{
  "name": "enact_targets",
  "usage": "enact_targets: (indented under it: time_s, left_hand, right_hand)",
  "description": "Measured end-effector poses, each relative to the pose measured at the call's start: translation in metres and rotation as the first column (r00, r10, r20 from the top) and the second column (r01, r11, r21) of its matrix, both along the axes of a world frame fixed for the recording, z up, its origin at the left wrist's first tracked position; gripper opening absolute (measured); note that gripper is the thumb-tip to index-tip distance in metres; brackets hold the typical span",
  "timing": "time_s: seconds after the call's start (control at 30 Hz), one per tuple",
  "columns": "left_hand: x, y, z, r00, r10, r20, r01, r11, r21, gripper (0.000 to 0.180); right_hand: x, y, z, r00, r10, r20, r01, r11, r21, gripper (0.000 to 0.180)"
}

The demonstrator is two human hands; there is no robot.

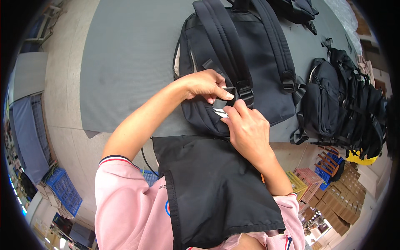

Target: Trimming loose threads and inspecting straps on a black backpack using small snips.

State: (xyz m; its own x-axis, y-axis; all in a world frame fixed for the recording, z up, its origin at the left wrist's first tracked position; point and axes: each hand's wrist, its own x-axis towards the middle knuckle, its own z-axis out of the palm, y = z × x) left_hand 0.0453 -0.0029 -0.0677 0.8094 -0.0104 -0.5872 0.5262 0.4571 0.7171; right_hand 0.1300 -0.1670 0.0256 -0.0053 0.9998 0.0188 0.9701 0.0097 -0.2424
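Note:
A black backpack [268,96] lies on the table in front of me with its padded shoulder straps [225,46] facing up. My left hand [208,85] is closed, pinching a piece of black webbing [228,92] between thumb and fingers beside the strap buckle [246,95]. Close against it, my right hand [248,127] is also closed. At its fingertips shows a small pale, pointed thing [221,112], partly hidden, whose kind I cannot make out. Both hands are over the lower part of the backpack.
The grey table mat [125,62] stretches to the left. Several black backpacks [325,100] stand in a row at the right, and another black bag [293,10] lies at the far side. Below are a blue crate [64,189], a pink crate [307,183] and stacked cardboard boxes [343,196].

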Motion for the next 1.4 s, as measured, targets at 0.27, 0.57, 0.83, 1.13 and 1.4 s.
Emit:
enact_targets:
  time_s: [0.27, 0.57, 0.83, 1.13, 1.4]
  left_hand:
    - [-0.017, -0.007, 0.014, 0.984, 0.176, 0.011, -0.175, 0.967, 0.187, 0.028]
    - [-0.071, -0.074, 0.048, 0.856, 0.516, 0.036, -0.424, 0.66, 0.62, 0.036]
    - [-0.09, -0.092, 0.008, 0.47, 0.867, -0.165, -0.882, 0.456, -0.121, 0.026]
    - [-0.087, -0.084, -0.002, 0.399, 0.893, -0.209, -0.908, 0.353, -0.224, 0.028]
    - [-0.097, -0.086, 0.039, 0.295, 0.955, 0.042, -0.91, 0.294, -0.292, 0.034]
  right_hand:
    - [0.001, 0.006, 0.003, 0.996, -0.049, -0.072, 0.046, 0.998, -0.046, 0.013]
    - [0.006, -0.02, -0.016, 0.741, -0.317, -0.592, 0.247, 0.949, -0.198, 0.036]
    - [0.004, -0.035, -0.033, 0.693, -0.31, -0.651, 0.263, 0.949, -0.172, 0.024]
    - [0.0, -0.016, -0.029, 0.827, -0.093, -0.555, 0.076, 0.996, -0.053, 0.024]
    - [0.006, -0.006, 0.019, 0.806, 0.165, -0.569, -0.334, 0.92, -0.206, 0.019]
